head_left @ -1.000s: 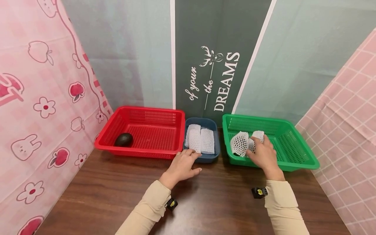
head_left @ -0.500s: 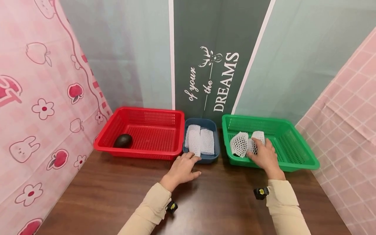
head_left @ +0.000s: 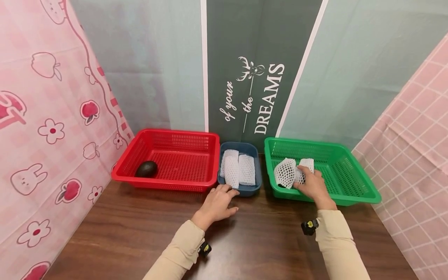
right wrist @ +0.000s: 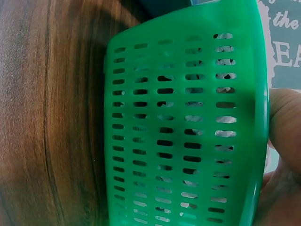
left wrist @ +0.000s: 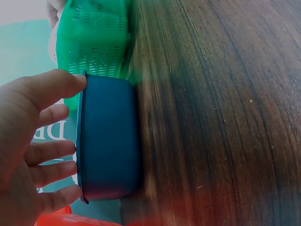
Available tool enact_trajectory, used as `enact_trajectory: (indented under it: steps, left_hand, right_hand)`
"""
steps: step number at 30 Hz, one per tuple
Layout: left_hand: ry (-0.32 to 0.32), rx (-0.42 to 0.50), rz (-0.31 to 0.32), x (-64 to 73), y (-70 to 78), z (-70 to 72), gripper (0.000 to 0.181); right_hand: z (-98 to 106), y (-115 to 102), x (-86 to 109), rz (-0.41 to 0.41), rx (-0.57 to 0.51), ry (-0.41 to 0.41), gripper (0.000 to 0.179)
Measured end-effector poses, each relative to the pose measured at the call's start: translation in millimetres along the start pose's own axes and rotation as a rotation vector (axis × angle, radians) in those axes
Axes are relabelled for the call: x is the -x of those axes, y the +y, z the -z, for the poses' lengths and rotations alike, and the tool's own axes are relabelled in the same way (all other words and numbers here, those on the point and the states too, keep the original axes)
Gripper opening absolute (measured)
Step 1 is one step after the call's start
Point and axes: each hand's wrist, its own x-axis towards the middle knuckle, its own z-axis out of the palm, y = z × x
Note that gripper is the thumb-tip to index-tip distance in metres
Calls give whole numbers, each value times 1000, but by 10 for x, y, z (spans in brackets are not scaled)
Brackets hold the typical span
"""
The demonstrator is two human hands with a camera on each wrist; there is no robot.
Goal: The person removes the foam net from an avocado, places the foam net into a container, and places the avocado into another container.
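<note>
Pink printed cloth [head_left: 52,155]: slants along the left edge of the wooden surface [head_left: 252,241].
Red basket [head_left: 164,186]: dark oval thing [head_left: 147,169] at its left front, mesh floor spreading rightward.
Left hand [head_left: 217,203]: fingers loosely spread at the blue tray's front rim.
Blue tray [head_left: 258,173]: close beside the red basket, narrow gap before the green; holds white net sleeves [head_left: 231,169].
Green basket [head_left: 350,200]: two netted pieces [head_left: 285,173] at its left, mesh floor extending right.
Right hand [head_left: 315,186]: well apart from the left, over the front rim, fingers at the right-hand netted piece; cannot tell whether it grips.
</note>
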Motion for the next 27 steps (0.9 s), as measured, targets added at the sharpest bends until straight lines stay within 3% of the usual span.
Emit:
enact_trajectory:
  steps: [5,9,17,22,27]
  left_hand:
    - [-12,5,4,-5,2,-3,42]
    - [-14,-6,2,-15,11,17,43]
    - [-29,-56,46,-87,94,278,48]
    - [-17,-60,72,-123,114,403,49]
    - [-20,-59,73,-128,117,422,49]
  right_hand:
    - [-2,8,-16,-11,4,7,61]
    - [-22,30,6,-19,-18,61,61]
    - [51,-4,54,-12,-68,221,61]
    - [141,-69,72,-1,-99,238,61]
    - [174,-102,92,-5,-104,225,62]
